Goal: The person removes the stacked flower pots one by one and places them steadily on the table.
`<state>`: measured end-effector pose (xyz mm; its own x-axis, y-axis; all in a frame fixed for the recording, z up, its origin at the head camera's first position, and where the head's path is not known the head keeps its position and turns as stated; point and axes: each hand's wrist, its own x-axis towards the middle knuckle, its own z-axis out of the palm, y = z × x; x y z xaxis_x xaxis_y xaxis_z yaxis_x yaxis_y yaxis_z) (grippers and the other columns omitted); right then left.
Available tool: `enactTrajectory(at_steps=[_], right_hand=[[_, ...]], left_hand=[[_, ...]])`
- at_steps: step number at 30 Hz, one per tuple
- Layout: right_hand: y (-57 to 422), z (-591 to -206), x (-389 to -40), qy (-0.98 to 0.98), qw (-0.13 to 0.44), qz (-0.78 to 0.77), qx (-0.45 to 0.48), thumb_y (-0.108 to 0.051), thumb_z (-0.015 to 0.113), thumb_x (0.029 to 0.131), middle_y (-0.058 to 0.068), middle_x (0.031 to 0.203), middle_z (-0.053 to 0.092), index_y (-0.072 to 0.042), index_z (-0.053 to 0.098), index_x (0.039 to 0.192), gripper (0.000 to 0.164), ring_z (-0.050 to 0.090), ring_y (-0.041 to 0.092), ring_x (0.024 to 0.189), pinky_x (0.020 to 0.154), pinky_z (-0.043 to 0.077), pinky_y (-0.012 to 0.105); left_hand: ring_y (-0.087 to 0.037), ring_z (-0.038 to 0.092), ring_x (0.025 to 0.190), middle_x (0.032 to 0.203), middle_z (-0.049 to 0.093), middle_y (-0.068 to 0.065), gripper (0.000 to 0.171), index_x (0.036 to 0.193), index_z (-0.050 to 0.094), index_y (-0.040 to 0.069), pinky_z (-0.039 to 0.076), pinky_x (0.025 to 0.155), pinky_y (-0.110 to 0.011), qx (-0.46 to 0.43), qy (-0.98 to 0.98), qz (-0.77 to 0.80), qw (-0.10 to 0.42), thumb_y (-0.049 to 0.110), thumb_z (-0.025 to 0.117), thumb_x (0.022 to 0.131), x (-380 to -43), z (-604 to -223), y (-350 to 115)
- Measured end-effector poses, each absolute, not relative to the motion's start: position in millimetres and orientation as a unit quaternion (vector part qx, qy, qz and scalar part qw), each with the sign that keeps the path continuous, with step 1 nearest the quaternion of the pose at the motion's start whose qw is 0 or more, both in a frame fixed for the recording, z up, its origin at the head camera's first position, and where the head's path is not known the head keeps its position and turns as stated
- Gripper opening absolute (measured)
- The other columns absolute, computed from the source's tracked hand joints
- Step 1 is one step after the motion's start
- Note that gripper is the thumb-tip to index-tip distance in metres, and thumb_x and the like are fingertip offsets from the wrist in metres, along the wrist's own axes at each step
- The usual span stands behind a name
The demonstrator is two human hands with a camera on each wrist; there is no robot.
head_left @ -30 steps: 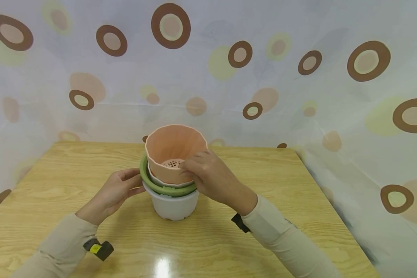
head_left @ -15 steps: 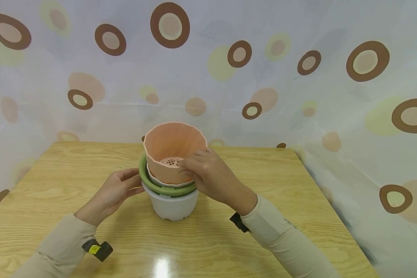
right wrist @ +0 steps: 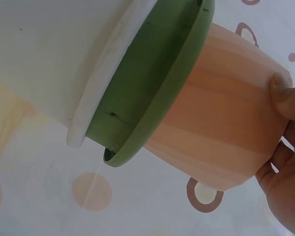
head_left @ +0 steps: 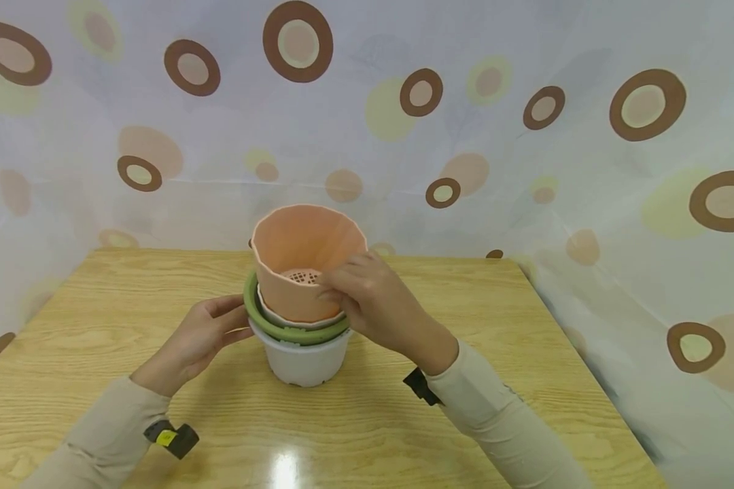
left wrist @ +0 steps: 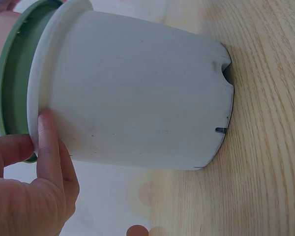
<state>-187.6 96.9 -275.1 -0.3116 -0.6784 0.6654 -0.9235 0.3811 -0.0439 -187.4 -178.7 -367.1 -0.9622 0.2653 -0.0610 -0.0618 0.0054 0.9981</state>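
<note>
Flower pots stand nested upright on the table. At the bottom is a white pot (head_left: pixel 306 363), and in it sits a green pot (head_left: pixel 296 335). A pale scalloped rim (head_left: pixel 281 321) shows inside the green one. A peach pot (head_left: pixel 296 302) with a grid of holes in its base rises out of the top, its lower part hidden. My right hand (head_left: pixel 376 299) pinches the peach pot's near right rim, thumb outside. My left hand (left wrist: pixel 39 187) holds the white pot's rim at the left, thumb beside the green pot and fingertips under the lip.
The stack stands on a wooden table (head_left: pixel 477 305). Behind the table hangs a patterned sheet (head_left: pixel 348 136) with brown and peach circles, which also runs down the right side.
My right hand has raised the peach pot slightly within the stack. The left hand stays at the white pot's rim, and the lower pots have kept their place.
</note>
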Motion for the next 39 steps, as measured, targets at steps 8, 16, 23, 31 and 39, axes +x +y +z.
enactTrajectory(at_steps=[8,16,23,31,39], right_hand=[[97,-273,-189,-0.775,0.294,0.217,0.515,-0.008,0.069,0.088,-0.002,0.08,0.067,-0.008,0.068,0.088,0.001,0.055,0.015,0.077,0.072,0.044,0.029],[96,-266,-188,-0.77,0.311,0.218,0.513,-0.01,0.072,0.085,-0.002,0.077,0.065,-0.009,0.068,0.087,0.004,0.054,0.015,0.074,0.068,0.042,0.029],[96,-261,-187,-0.767,0.318,0.216,0.513,-0.012,0.072,0.084,-0.003,0.075,0.064,-0.01,0.069,0.087,0.005,0.055,0.014,0.073,0.065,0.039,0.03],[96,-257,-185,-0.766,0.314,0.224,0.515,-0.012,0.072,0.084,-0.003,0.075,0.063,-0.009,0.069,0.087,0.006,0.055,0.015,0.074,0.066,0.039,0.029],[99,-255,-185,-0.758,0.326,0.245,0.509,-0.008,0.074,0.083,0.0,0.077,0.066,-0.008,0.07,0.086,0.005,0.055,0.015,0.074,0.07,0.044,0.031]], left_hand=[[-0.006,0.062,0.101,0.115,0.06,0.005,0.055,0.14,0.035,-0.012,0.053,0.093,-0.026,0.075,0.701,0.7,0.118,0.022,0.051,0.101,-188,-368,-179],[-0.007,0.062,0.1,0.113,0.061,0.006,0.053,0.14,0.035,-0.013,0.053,0.093,-0.026,0.085,0.7,0.7,0.115,0.02,0.051,0.101,-187,-367,-179],[-0.007,0.062,0.101,0.113,0.061,0.007,0.053,0.14,0.035,-0.013,0.053,0.093,-0.026,0.087,0.699,0.701,0.113,0.02,0.051,0.101,-188,-368,-180],[-0.006,0.062,0.101,0.115,0.061,0.005,0.052,0.14,0.035,-0.013,0.053,0.093,-0.026,0.083,0.7,0.7,0.114,0.019,0.05,0.101,-187,-368,-181],[-0.008,0.062,0.101,0.113,0.062,0.006,0.054,0.139,0.035,-0.014,0.053,0.093,-0.026,0.09,0.695,0.704,0.117,0.02,0.051,0.101,-188,-368,-181]])
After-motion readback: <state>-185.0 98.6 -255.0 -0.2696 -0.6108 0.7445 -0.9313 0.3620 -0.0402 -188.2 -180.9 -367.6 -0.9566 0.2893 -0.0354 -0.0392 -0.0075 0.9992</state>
